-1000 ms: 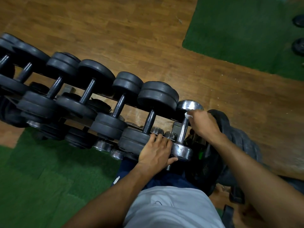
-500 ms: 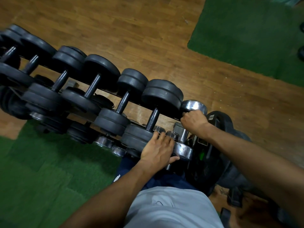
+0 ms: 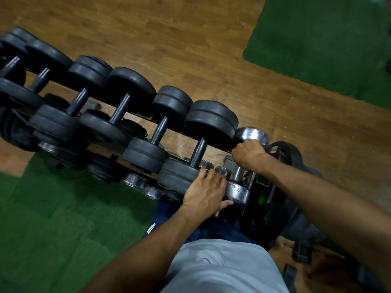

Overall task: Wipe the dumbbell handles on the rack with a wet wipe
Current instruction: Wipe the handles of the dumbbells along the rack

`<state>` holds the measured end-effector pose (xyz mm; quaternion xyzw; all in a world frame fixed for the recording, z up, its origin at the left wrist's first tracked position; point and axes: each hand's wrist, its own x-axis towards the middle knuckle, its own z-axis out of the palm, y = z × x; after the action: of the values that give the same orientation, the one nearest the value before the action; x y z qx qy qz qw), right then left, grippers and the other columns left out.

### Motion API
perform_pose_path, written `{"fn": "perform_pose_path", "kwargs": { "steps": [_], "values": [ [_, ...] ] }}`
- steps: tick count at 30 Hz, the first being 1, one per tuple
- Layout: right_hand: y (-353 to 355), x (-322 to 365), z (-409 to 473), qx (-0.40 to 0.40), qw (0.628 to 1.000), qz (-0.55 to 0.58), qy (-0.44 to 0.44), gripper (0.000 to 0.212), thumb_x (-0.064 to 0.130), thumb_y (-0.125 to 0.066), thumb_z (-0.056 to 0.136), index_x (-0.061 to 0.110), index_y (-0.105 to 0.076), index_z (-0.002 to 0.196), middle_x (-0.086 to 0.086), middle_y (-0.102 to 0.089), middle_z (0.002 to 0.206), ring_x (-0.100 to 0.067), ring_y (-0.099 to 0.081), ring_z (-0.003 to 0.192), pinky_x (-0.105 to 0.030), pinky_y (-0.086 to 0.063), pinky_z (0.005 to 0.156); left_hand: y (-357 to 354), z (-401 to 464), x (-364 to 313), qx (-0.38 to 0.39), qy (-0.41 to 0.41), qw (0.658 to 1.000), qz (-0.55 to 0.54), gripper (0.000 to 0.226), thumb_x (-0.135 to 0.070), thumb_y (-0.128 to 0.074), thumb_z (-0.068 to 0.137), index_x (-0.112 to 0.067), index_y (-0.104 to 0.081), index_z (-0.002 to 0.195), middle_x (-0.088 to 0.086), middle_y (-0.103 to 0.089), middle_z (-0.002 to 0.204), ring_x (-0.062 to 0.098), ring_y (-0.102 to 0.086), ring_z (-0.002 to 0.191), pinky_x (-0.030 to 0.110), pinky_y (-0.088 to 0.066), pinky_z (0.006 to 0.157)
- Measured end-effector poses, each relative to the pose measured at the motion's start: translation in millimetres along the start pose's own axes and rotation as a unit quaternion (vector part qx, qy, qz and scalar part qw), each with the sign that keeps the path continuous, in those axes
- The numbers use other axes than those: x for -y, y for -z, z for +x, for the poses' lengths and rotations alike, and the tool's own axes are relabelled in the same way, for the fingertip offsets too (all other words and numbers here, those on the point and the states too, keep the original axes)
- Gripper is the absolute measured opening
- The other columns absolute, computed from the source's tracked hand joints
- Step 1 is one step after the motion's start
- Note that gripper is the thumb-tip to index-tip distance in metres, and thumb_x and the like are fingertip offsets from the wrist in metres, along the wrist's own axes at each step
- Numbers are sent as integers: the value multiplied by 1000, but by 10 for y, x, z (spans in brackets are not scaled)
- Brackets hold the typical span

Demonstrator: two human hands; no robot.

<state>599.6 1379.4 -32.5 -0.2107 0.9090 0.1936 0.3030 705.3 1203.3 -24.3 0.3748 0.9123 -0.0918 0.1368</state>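
A row of black dumbbells (image 3: 198,142) lies across a low rack (image 3: 135,148) that runs from upper left to lower right. At the row's right end sits a chrome dumbbell (image 3: 250,135). My right hand (image 3: 247,154) is curled round the upper part of its handle, just under the far chrome head. The wet wipe is hidden inside that grip. My left hand (image 3: 204,191) rests flat, fingers spread, on the near end of the neighbouring black dumbbell, its thumb against the near chrome head (image 3: 238,192).
Small chrome dumbbells (image 3: 135,179) lie on the lower tier. Black weight plates (image 3: 283,155) lean at the rack's right end. Wooden floor (image 3: 211,60) lies beyond, with green turf mats (image 3: 328,39) at the upper right and lower left.
My right hand slid up the chrome handle toward the far head, and the white wipe seen a second ago is now hidden in the grip. My left hand stayed put.
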Motion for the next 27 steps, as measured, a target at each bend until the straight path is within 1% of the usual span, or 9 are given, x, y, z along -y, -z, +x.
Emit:
{"fn": "perform_pose_path", "kwargs": {
  "steps": [4, 7, 11, 13, 18, 20, 23, 25, 27],
  "values": [
    [12, 97, -5, 72, 995, 21, 61, 32, 15, -46, 95, 16, -66, 120, -6, -67, 123, -28, -65, 108, -36, -51, 78, 6, 1, 8, 1, 1, 1000, -4, 74, -71, -40, 96, -8, -58, 130, 13, -65, 123, 32, -53, 119, 50, -34, 104],
    [-45, 116, -40, 121, 982, 87, 120, 30, 21, -48, 92, 17, -70, 112, -7, -68, 117, -30, -65, 103, -37, -55, 82, -3, 7, 5, 1, 3, 1000, -2, 74, -72, -40, 96, -8, -59, 128, 13, -66, 122, 32, -53, 117, 50, -35, 104],
    [-169, 44, -185, 96, 969, 188, 128, 40, 16, -51, 87, 33, -71, 118, 2, -71, 117, -25, -64, 108, -32, -53, 84, -16, -2, -2, -2, 0, 1000, -2, 74, -72, -41, 96, -8, -59, 128, 13, -66, 120, 32, -53, 117, 50, -35, 104],
    [-246, -12, -279, 69, 956, 267, 98, 44, 10, -52, 88, 37, -72, 117, 6, -70, 119, -19, -64, 107, -25, -46, 79, -15, -4, 1, -2, -1, 1000, -1, 74, -72, -40, 96, -8, -59, 129, 13, -66, 120, 32, -53, 117, 50, -34, 104],
    [-524, -69, -538, 3, 889, 458, -15, 42, 3, -56, 92, 35, -75, 111, 18, -73, 96, 10, -61, 72, -12, -44, 68, -30, -2, 9, 0, -5, 1000, -2, 75, -71, -38, 97, -8, -58, 131, 13, -64, 123, 33, -51, 119, 51, -33, 105],
    [-641, -51, -639, -42, 849, 520, -85, 37, 4, -57, 95, 31, -74, 114, 20, -70, 93, 9, -64, 74, -14, -46, 70, -32, -2, 11, 0, -7, 1000, -2, 75, -71, -37, 98, -8, -58, 131, 13, -64, 123, 33, -51, 120, 51, -33, 105],
    [-800, -11, -707, -92, 799, 569, -174, 31, 13, -61, 95, 30, -72, 118, 12, -75, 98, 1, -69, 74, -27, -56, 77, -31, -6, 9, 1, -8, 1000, 1, 74, -71, -35, 98, -9, -57, 131, 12, -64, 124, 33, -51, 120, 51, -32, 105],
    [-870, 39, -715, -87, 783, 577, -217, 24, 24, -63, 94, 31, -72, 115, 10, -75, 86, -2, -71, 71, -34, -59, 76, -26, -4, 13, 5, -8, 1000, 1, 75, -71, -34, 98, -9, -57, 132, 12, -63, 126, 33, -50, 121, 51, -32, 105],
    [-848, 102, -718, -66, 789, 556, -251, 18, 35, -62, 90, 30, -72, 105, 6, -74, 86, -15, -72, 77, -39, -59, 75, -18, 1, 13, 8, -7, 1000, 1, 75, -71, -34, 98, -8, -55, 133, 13, -62, 127, 33, -49, 123, 51, -32, 106]
  ]
}}
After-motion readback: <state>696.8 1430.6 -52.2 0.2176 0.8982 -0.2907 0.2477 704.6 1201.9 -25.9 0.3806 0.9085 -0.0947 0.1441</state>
